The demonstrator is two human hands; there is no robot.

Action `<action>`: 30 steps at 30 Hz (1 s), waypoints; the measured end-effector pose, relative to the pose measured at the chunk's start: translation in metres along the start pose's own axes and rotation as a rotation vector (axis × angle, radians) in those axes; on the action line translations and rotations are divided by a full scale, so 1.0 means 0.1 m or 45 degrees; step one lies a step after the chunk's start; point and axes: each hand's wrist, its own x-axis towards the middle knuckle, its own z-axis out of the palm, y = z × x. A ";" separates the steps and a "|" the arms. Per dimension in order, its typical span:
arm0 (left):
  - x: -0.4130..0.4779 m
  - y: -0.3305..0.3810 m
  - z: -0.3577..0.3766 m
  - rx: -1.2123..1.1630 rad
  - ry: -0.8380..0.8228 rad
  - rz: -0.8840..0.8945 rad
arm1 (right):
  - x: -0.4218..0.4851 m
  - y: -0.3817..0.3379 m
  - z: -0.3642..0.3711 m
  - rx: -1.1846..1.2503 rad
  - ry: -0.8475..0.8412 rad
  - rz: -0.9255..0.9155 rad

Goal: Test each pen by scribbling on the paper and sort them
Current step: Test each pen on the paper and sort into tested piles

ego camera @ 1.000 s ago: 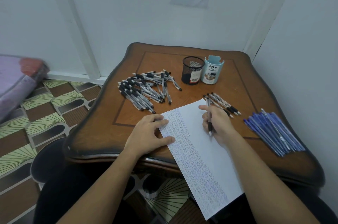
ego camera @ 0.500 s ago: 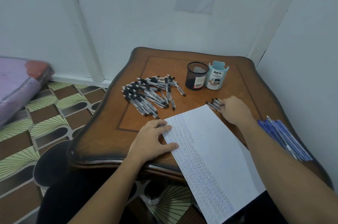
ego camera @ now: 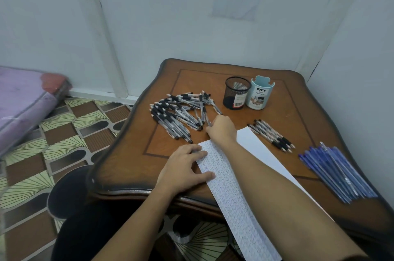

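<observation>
A loose pile of black-grip pens [ego camera: 179, 111] lies on the left half of the wooden table [ego camera: 213, 77]. My right hand [ego camera: 222, 130] reaches across the paper to the pile's near-right edge, its fingers curled down on one black pen [ego camera: 207, 121]. My left hand [ego camera: 185, 168] lies flat on the left edge of the white paper [ego camera: 251, 143], which has rows of scribbles down its left strip and hangs over the table's front. A small row of black pens [ego camera: 270, 135] sits right of the paper. A bunch of blue pens [ego camera: 334, 171] lies at the far right.
A black mesh cup [ego camera: 235, 95] and a light blue desk organiser [ego camera: 259, 94] stand side by side at the back of the table. White walls close in behind and to the right. A purple wrapped mattress [ego camera: 23, 98] lies on the patterned floor to the left.
My right hand set the pen it was scribbling with onto the small black row, then crossed left to the big pile. My left hand stayed on the paper.
</observation>
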 end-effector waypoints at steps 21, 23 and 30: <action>-0.02 0.02 0.00 -0.034 -0.004 -0.028 | -0.55 0.59 -1.00 1.500 0.191 0.081; -0.02 0.02 -0.01 -0.039 -0.002 -0.024 | -0.60 0.65 -0.98 1.500 0.185 0.117; 0.00 0.00 0.00 -0.015 -0.025 -0.031 | -0.75 0.84 -0.87 1.528 -0.027 0.207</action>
